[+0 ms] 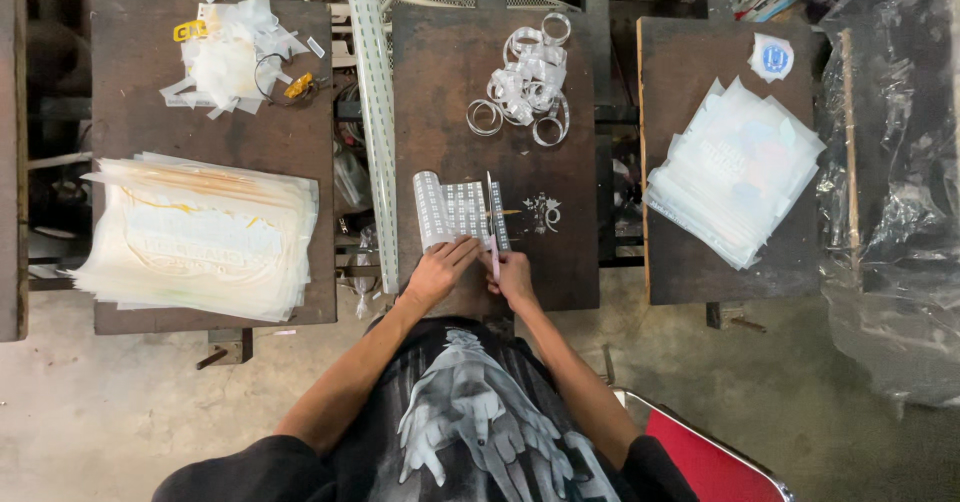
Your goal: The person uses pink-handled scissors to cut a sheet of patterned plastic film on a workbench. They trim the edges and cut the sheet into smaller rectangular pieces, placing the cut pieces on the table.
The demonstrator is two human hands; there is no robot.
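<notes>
A clear film sheet (450, 212) printed with a grid of small white marks lies on the middle dark board (500, 112), its left edge curled up. My left hand (440, 270) presses flat on the sheet's near edge. A thin knife with a pinkish handle (493, 227) is gripped in my right hand (513, 277), its blade running up along the sheet's right side. A small white printed motif (543, 212) sits on the board just right of the blade.
Curled clear strips (525, 87) lie at the back of the middle board. A long perforated strip (375, 122) runs beside its left edge. Left board holds a thick stack of printed films (200, 237) and scraps (235, 57); right board another stack (735, 167). Plastic-wrapped bundle (895, 182) at far right.
</notes>
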